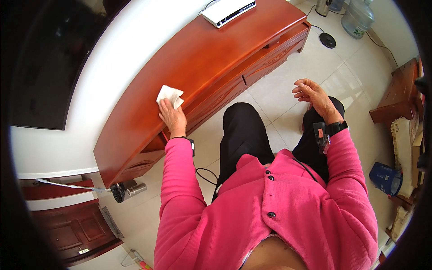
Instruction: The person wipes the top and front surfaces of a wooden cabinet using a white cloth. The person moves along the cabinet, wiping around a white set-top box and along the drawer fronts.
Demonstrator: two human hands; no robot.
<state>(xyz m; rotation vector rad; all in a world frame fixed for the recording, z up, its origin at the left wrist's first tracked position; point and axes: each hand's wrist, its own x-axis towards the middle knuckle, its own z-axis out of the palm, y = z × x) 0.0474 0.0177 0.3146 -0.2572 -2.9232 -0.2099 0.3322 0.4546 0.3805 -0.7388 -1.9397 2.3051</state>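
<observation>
My left hand [173,116] rests on a folded white cloth [169,93] pressed against the top of a long reddish-brown wooden TV cabinet [225,54], near its front edge. My right hand [312,96] is held in the air above my right knee, fingers loosely bent and apart, holding nothing. Both forearms are in pink sleeves, with dark devices at the wrists.
A white set-top box [227,11] sits on the cabinet's far end. A TV [54,54] hangs left. Water jugs [357,20] and a black round base [327,40] stand on the tiled floor. Wooden furniture [396,90] and a blue bin [384,177] line the right.
</observation>
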